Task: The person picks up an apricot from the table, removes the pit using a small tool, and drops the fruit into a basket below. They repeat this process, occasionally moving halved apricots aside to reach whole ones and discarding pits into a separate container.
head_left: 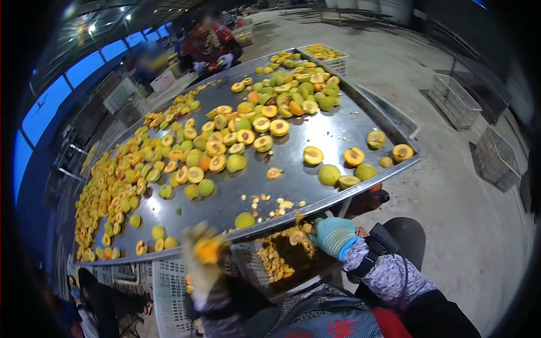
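Observation:
My left hand (pixel 204 265), in a pale glove and smeared by motion, is closed round an orange peach piece (pixel 208 250) at the table's near edge. Below it is a white plastic crate (pixel 172 298). My right hand (pixel 336 236), in a striped blue-green glove, is curled just below the metal rim beside wet brown-orange fruit scraps (pixel 298 234); whatever its fingers hold is hidden. Between the hands, a container holds cut peach scraps (pixel 274 262). Many halved and whole yellow-green peaches (pixel 245 136) cover the metal table (pixel 225 191); small pale bits (pixel 276 208) lie near the front edge.
Raised rims edge the tilted-looking table. A crate of cut fruit (pixel 324 52) stands at its far corner. Other crates (pixel 453 101) sit on the floor at right. A gloved co-worker (pixel 208 48) works across the table; another person (pixel 101 298) is at lower left.

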The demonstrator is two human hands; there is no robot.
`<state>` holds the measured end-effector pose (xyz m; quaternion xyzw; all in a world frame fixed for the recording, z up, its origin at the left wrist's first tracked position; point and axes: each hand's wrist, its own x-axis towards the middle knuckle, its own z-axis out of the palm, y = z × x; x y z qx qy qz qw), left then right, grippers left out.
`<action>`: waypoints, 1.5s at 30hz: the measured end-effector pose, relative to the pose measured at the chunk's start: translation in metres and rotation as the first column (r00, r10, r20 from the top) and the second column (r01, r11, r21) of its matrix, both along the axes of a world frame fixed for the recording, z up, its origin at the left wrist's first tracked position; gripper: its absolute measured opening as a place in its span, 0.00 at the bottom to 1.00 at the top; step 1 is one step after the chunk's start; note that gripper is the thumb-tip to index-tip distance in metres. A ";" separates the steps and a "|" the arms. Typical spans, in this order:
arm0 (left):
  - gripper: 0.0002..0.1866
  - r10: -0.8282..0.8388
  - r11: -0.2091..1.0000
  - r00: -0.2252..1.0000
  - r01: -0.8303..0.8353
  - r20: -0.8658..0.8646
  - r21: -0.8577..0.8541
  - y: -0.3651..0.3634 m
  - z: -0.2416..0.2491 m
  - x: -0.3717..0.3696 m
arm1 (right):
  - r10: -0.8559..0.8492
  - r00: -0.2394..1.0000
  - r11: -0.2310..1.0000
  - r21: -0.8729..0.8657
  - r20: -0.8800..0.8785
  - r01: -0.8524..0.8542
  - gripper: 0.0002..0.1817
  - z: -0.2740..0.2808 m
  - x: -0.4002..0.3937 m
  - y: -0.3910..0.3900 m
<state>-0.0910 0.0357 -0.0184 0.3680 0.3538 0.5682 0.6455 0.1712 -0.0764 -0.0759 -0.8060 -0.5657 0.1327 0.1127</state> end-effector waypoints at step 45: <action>0.13 -0.101 0.836 0.807 0.386 -0.581 0.391 -0.014 0.015 0.103 | 0.218 0.937 0.910 0.404 -0.273 -0.094 0.20 0.040 -0.042 0.013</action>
